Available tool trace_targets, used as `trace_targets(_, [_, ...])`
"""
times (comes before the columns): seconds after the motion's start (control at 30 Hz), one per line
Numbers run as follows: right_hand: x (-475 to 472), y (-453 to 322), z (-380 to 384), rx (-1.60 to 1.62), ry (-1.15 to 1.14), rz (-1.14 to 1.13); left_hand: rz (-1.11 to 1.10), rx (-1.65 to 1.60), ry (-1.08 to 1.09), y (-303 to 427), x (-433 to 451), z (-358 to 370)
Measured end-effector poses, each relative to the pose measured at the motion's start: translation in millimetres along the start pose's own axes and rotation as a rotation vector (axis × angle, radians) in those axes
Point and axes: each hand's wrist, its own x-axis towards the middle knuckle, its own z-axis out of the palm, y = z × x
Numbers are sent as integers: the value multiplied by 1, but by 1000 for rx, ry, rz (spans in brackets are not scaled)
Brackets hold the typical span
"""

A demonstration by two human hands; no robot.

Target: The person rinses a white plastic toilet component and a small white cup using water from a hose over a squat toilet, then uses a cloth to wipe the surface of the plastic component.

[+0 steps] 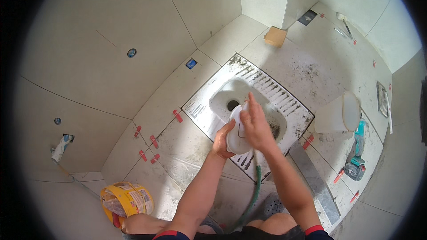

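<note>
I hold a white round plastic container (236, 143) over the basin of a white squat toilet pan (200, 108). My left hand (223, 139) grips its left side, with the thumb along the rim. My right hand (257, 127) lies against or just over its right face, fingers stretched out; whether it grips is hidden. A thin dark line, perhaps a wire handle, shows beside the right fingers. Below my hands, a green hose (257, 186) with a pale end runs up to the pan. The drain hole (233, 105) is visible just beyond the container. Dark grit dirties the pan's ribbed footrests.
To the right stand a whitish plastic bucket (330, 114), a teal cordless power tool (358, 139) and a grey tile strip (315, 181). A yellow bucket (143, 200) sits lower left. Red tile-levelling wedges (177, 116) stick up from the floor. A cardboard box (275, 37) lies near the wall corner.
</note>
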Motion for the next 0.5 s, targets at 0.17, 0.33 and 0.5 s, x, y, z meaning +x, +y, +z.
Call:
trace_targets(0.17, [-5, 12, -39, 320, -306, 75, -24, -73, -101, 10, -9, 11])
trace_targets(0.33, [-12, 4, -37, 322, -334, 212, -93, -47, -84, 11, -7, 3])
trace_targets(0.5, [-18, 20, -25, 7, -179, 62, -109, -70, 13, 7, -4, 5])
